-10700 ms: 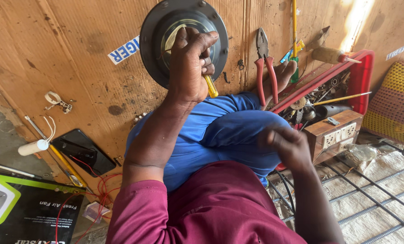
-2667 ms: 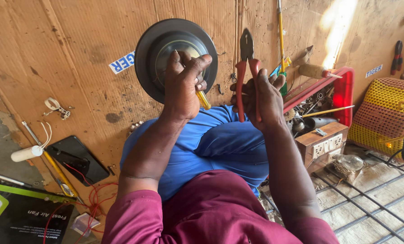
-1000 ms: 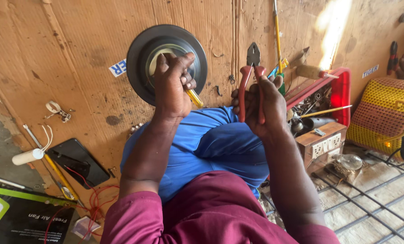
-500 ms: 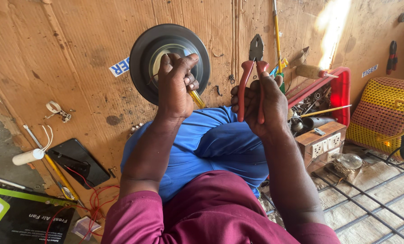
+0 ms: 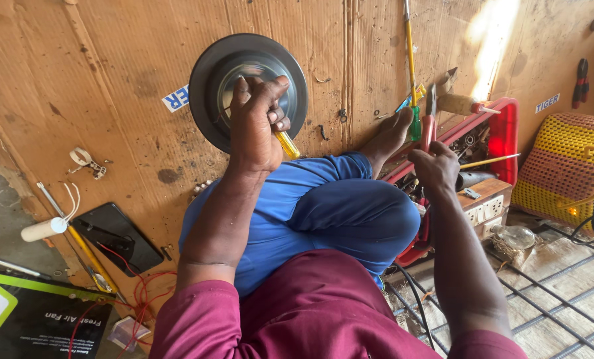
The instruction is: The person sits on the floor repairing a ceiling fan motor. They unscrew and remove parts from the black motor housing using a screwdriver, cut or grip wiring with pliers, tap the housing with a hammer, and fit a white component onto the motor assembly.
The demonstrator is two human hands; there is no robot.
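A black round disc with a metal hub [image 5: 207, 80] lies on the cardboard in front of me. My left hand [image 5: 254, 126] rests on its centre and grips a yellow-handled screwdriver [image 5: 288, 145], whose tip is hidden under the hand. My right hand [image 5: 436, 166] is off to the right, beside my bare foot [image 5: 390, 136], and holds red-handled pliers [image 5: 428, 129] with the jaws pointing away from me, just over the edge of the red tool tray [image 5: 506, 133]. My knees in blue trousers lie between the hands.
A wooden box with sockets [image 5: 486, 207] and a yellow woven basket [image 5: 563, 166] stand at the right. A long yellow screwdriver [image 5: 410, 53] lies beyond the foot. At the left are a black phone [image 5: 114, 236], a white cylinder [image 5: 41, 229] and a printed carton [image 5: 18, 319]. A metal grid [image 5: 549, 292] covers the lower right.
My right hand has moved the pliers away from the disc, rightward and down toward the red tray. My left hand stays on the disc with the screwdriver.
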